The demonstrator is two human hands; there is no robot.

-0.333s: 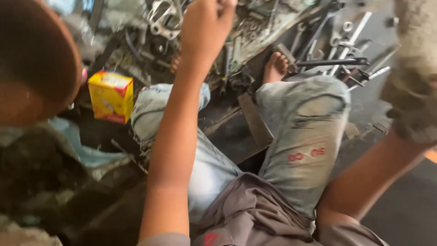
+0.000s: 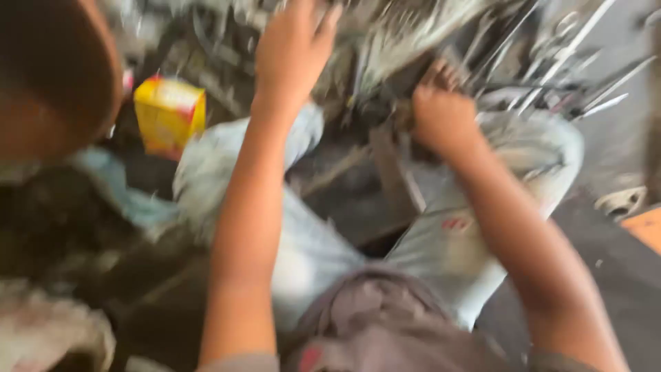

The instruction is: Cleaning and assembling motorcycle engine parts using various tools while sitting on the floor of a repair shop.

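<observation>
The picture is blurred by motion. My left hand (image 2: 292, 52) reaches far forward onto a grey metal machine part (image 2: 406, 31) at the top, its fingers hidden in the blur. My right hand (image 2: 444, 117) is stretched out over my right knee, resting at the lower edge of that metal part; whether it grips anything cannot be made out. I sit on the floor with my legs in pale jeans (image 2: 441, 248) spread apart.
A yellow and red carton (image 2: 169, 114) stands on the floor at the left. Several metal wrenches and tools (image 2: 571, 76) lie at the top right. Another person's head (image 2: 55, 76) fills the upper left corner. An orange patch (image 2: 644, 227) shows at the right edge.
My right hand has swung in from the right edge to the metal part above my knee. The view has shifted and blurred. My left hand stays on the machine.
</observation>
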